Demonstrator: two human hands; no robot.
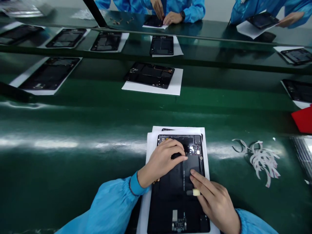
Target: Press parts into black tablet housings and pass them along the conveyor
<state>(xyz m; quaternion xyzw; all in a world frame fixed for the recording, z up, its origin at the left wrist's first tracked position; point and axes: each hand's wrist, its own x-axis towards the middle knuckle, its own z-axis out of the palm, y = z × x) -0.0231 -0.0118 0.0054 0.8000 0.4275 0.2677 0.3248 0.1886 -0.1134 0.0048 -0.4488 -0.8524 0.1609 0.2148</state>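
Paper (151, 146), white and layered, is lying near the bottom of the head view, and a black tablet-like panel (168, 191) is resting face-on upon it, its long side running away from the person. The edge of another dark panel (167, 129) is peeking out from under the upper sheet. The left hand (164, 157) is reaching across the panel's upper half with bent fingers; thumb and index tips are nearly meeting, but I cannot tell whether they are gripping anything. The right hand (216, 198) is hovering over or touching the panel's right side, with index and middle fingers lying together and pointing inward. A small dark-and-cream piece (195, 192) is showing beside those fingers; I cannot tell whether they are clamping it. Curled white strips (264, 159) are lying in a loose heap on the green table (92, 123), to the right. A red item (303, 118) is sitting at the right edge. Farther off, similar panels (152, 75) are resting on white sheets. Across the table, a co-worker's watch-wearing hand (172, 18) is working at another panel, and a second co-worker's hand (291, 19) is holding one up with its sheet.
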